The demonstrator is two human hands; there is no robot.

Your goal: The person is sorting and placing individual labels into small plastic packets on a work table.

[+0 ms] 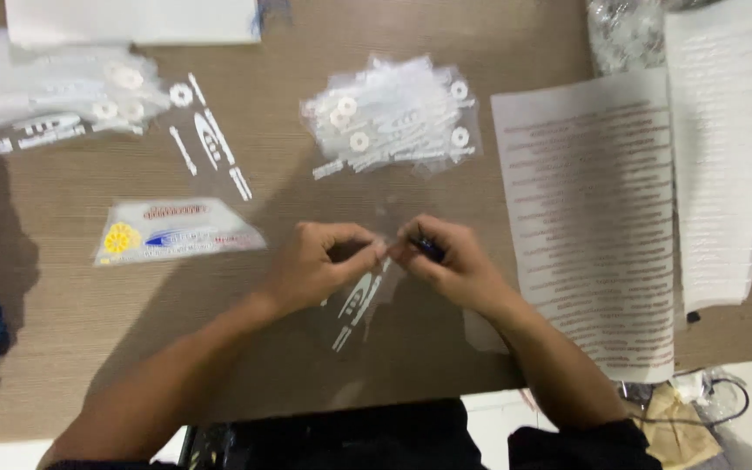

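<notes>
My left hand (319, 261) and my right hand (450, 258) meet over the brown table (71, 287), both pinching the top edge of a small clear plastic bag (354, 305) with white printed shapes that hangs toward me. A small dark object (429, 249) shows between my right fingers. What lies inside the bag is blurred.
A pile of clear bags with white round parts (393, 117) lies just beyond my hands. Another pile (54, 96) sits at the far left, loose white strips (211, 139) beside it. A printed label card (176, 231) lies left. Printed sheets (594, 218) cover the right side.
</notes>
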